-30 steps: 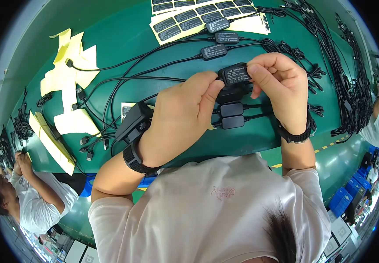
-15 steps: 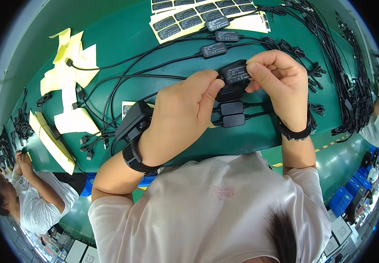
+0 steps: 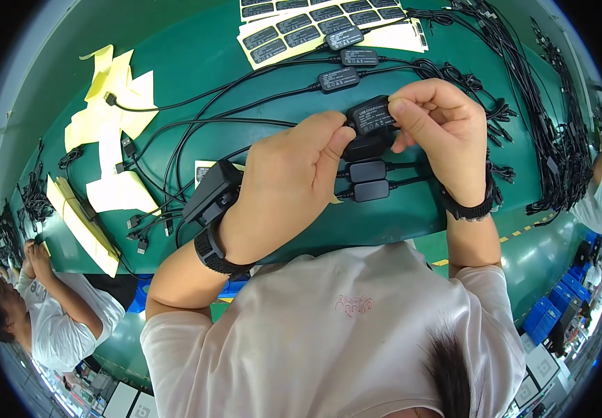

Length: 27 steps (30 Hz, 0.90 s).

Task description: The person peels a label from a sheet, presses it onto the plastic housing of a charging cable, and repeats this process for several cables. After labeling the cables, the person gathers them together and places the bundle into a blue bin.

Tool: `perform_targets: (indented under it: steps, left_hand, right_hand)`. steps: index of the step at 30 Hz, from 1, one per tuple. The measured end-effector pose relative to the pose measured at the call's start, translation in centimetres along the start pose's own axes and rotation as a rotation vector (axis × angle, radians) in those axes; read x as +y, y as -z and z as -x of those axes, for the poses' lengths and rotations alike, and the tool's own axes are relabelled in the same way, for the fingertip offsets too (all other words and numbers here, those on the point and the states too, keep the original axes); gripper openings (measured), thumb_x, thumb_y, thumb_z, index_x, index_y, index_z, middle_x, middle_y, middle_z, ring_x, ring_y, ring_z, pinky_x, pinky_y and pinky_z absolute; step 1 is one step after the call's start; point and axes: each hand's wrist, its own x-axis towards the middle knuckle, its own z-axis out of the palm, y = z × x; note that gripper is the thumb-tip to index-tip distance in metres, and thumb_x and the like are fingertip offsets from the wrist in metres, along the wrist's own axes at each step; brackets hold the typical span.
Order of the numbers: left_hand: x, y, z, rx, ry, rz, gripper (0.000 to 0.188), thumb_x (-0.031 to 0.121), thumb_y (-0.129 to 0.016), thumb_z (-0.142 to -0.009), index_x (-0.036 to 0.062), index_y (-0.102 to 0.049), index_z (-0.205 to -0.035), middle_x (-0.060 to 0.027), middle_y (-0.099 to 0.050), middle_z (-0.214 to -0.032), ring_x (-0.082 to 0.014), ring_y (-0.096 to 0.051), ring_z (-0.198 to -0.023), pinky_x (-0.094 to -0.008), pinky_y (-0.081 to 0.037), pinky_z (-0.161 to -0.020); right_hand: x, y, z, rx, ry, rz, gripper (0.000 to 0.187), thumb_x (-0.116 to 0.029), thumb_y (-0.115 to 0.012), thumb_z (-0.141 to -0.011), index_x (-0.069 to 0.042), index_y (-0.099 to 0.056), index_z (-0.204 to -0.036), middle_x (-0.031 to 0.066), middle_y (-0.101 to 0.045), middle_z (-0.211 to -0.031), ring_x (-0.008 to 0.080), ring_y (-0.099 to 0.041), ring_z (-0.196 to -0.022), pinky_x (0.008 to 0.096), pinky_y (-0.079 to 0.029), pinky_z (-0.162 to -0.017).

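Observation:
A black label [image 3: 372, 115] with white print stretches between my two hands above the green table. My left hand [image 3: 290, 164] is closed, its thumb and forefinger pinching at the label's left end. A black cable runs in under that hand. Just below the label shows a dark, box-like cable part [image 3: 369, 146]; whether the label lies against it, I cannot tell. My right hand [image 3: 447, 129] pinches the label's right edge between thumb and forefinger, its other fingers curled. Two black cable boxes [image 3: 370, 190] lie nearer to me, beneath the hands.
Sheets of black labels [image 3: 294, 35] lie at the back, with labelled cable boxes [image 3: 339, 79] beside them. Peeled yellow backing paper [image 3: 109, 104] is at left. A black adapter [image 3: 214, 189] stands by my left wrist. Bundled cables [image 3: 558, 160] line the right edge. A person [image 3: 71, 313] sits at far left.
My right hand has shifted very slightly left, its thumb now further over the label's right edge. My left hand keeps its place.

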Motion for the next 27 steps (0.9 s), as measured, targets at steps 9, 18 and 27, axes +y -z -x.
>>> perform_targets:
  steps: [9, 18, 27]
  left_hand:
    - [0.1, 0.0, 0.0, 0.007, -0.003, 0.009, 0.010, 0.011, -0.058, -0.088, 0.0011, -0.057, -0.089, -0.0141, -0.053, -0.062, -0.0295, -0.052, -0.050, -0.0347, -0.040, -0.044]
    - [0.4, 0.1, 0.1, -0.035, 0.183, 0.135, 0.012, 0.011, -0.059, -0.088, 0.0003, -0.060, -0.092, -0.0143, -0.054, -0.063, -0.0255, -0.051, -0.049, -0.0309, -0.040, -0.045]
    - [0.0, 0.2, 0.0, -0.056, 0.244, 0.187, 0.014, 0.013, -0.058, -0.090, -0.0002, -0.062, -0.096, -0.0135, -0.054, -0.065, -0.0195, -0.047, -0.050, -0.0269, -0.040, -0.049]
  right_hand:
    - [0.1, -0.1, 0.1, 0.022, 0.037, 0.060, 0.006, -0.004, -0.065, -0.083, 0.000, -0.065, -0.087, 0.0024, -0.064, -0.076, 0.0048, -0.056, -0.059, 0.0183, -0.048, -0.051]
    - [0.1, -0.2, 0.3, 0.106, 0.480, 0.650, 0.014, 0.000, -0.071, -0.074, 0.002, -0.066, -0.087, 0.0053, -0.062, -0.073, 0.0101, -0.056, -0.061, 0.0197, -0.043, -0.051]
    - [0.7, 1.9, -0.7, 0.222, 0.498, 0.904, 0.018, -0.011, -0.074, -0.073, -0.004, -0.068, -0.088, 0.0058, -0.063, -0.082, 0.0184, -0.055, -0.072, 0.0245, -0.043, -0.063]
